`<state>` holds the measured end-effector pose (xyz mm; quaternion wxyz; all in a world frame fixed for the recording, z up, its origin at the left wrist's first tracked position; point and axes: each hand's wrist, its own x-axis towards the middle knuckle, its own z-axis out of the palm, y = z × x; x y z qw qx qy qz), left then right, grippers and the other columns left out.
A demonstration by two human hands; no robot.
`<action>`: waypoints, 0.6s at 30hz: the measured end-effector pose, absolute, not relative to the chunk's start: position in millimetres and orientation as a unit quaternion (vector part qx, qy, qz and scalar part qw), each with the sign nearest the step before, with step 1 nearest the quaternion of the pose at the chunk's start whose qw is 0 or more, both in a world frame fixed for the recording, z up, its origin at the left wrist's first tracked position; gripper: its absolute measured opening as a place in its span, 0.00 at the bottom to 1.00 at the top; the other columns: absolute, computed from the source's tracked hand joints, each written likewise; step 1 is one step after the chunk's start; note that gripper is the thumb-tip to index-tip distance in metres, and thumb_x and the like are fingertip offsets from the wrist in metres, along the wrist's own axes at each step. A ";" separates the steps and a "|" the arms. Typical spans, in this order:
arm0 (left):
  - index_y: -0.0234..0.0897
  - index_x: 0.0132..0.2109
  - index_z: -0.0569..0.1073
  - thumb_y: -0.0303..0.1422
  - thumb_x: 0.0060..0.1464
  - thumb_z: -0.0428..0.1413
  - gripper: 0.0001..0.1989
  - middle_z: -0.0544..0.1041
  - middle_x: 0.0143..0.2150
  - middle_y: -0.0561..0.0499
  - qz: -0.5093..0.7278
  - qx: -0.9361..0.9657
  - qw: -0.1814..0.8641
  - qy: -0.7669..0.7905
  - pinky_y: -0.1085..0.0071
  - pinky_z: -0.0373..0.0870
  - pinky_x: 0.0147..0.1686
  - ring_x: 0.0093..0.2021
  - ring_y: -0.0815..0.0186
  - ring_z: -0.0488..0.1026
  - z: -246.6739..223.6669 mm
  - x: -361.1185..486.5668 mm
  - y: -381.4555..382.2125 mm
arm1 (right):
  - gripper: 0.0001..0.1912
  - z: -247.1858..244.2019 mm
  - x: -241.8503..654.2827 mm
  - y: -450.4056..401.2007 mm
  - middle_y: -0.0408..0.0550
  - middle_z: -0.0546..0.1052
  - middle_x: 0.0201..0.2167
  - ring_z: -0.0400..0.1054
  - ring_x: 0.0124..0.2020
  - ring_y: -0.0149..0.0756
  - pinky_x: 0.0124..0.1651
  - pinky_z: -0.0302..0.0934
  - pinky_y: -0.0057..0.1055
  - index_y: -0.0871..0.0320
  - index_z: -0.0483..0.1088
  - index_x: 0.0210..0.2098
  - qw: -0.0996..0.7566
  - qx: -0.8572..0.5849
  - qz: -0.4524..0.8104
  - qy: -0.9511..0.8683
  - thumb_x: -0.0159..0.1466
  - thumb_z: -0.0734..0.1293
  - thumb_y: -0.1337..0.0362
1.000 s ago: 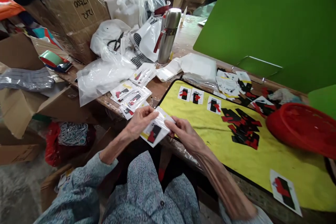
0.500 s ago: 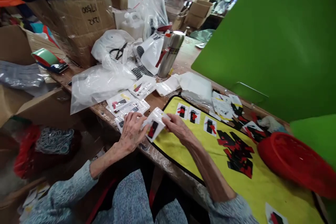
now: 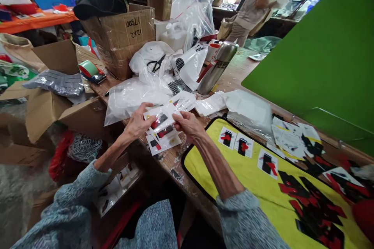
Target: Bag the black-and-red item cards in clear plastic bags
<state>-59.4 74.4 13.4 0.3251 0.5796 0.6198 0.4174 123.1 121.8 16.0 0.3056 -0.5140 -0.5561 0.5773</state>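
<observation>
Above a pile at the table's near edge, a white card packet [image 3: 163, 117] with a dark and red piece showing on it lies between my hands. My left hand [image 3: 136, 123] grips its left end, the thumb over the front and the index finger stretched along the top. At the other end my right hand [image 3: 188, 125] pinches the corner between thumb and fingers. Beneath them are more clear-wrapped card packets [image 3: 164, 144]. On a yellow cloth [image 3: 201, 163] to the right lie several white cards [image 3: 227, 137] with black and red pieces, and a heap of loose black and red pieces [image 3: 317, 210].
Behind the packets are clear plastic bags [image 3: 131, 95], scissors [image 3: 156, 63] and a steel thermos [image 3: 219, 68]. Large cardboard boxes [image 3: 122, 31] and a tape dispenser [image 3: 91, 71] stand left. A green panel [image 3: 315, 58] borders the right. Another person [image 3: 251, 4] stands behind.
Both hands have moved left with the packet, from the yellow cloth's edge to over the pile. The view has turned left, and the packet now lies flatter.
</observation>
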 end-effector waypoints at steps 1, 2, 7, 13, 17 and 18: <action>0.37 0.51 0.70 0.33 0.53 0.56 0.18 0.73 0.43 0.46 0.380 0.611 0.228 0.656 0.62 0.68 0.42 0.40 0.60 0.71 13.7 -65.6 78.1 | 0.13 10.9 110.2 127.4 0.42 0.66 0.21 0.59 0.19 0.28 0.24 0.56 0.27 0.57 0.62 0.27 0.302 -0.530 0.556 -0.564 0.59 0.65 0.55; 0.38 0.50 0.72 0.33 0.54 0.55 0.16 0.73 0.45 0.44 0.334 0.642 0.138 0.676 0.58 0.67 0.46 0.44 0.57 0.70 12.2 -68.9 79.8 | 0.10 7.0 98.9 130.8 0.44 0.68 0.22 0.61 0.21 0.30 0.25 0.58 0.28 0.58 0.64 0.29 0.302 -0.543 0.537 -0.570 0.60 0.64 0.58; 0.42 0.51 0.74 0.34 0.60 0.50 0.14 0.74 0.50 0.43 0.172 0.748 -0.013 0.641 0.52 0.62 0.49 0.50 0.51 0.65 -16.7 -59.8 75.6 | 0.13 4.2 84.8 120.0 0.56 0.74 0.42 0.69 0.42 0.45 0.41 0.63 0.36 0.59 0.66 0.47 0.311 -0.587 0.388 -0.638 0.64 0.62 0.63; 0.38 0.54 0.73 0.37 0.61 0.48 0.17 0.73 0.52 0.40 0.164 0.737 -0.046 0.654 0.50 0.63 0.47 0.49 0.47 0.65 -28.9 -54.4 79.1 | 0.12 11.3 161.2 121.2 0.55 0.74 0.45 0.68 0.43 0.43 0.42 0.59 0.33 0.60 0.68 0.47 0.160 -0.709 0.075 -0.682 0.67 0.57 0.68; 0.35 0.52 0.73 0.37 0.62 0.50 0.16 0.71 0.51 0.37 0.264 0.740 -0.070 0.614 0.51 0.67 0.47 0.50 0.47 0.67 -24.6 -45.3 62.1 | 0.15 13.0 234.1 149.3 0.60 0.70 0.50 0.62 0.52 0.47 0.49 0.56 0.36 0.64 0.68 0.48 0.136 -0.775 -0.007 -0.617 0.66 0.56 0.71; 0.35 0.50 0.73 0.36 0.62 0.50 0.14 0.71 0.49 0.39 0.300 0.752 -0.058 0.584 0.53 0.68 0.47 0.49 0.50 0.68 -25.5 -39.6 54.3 | 0.16 13.1 251.3 156.5 0.62 0.69 0.51 0.60 0.54 0.49 0.51 0.54 0.38 0.65 0.68 0.50 0.139 -0.788 -0.019 -0.600 0.67 0.55 0.71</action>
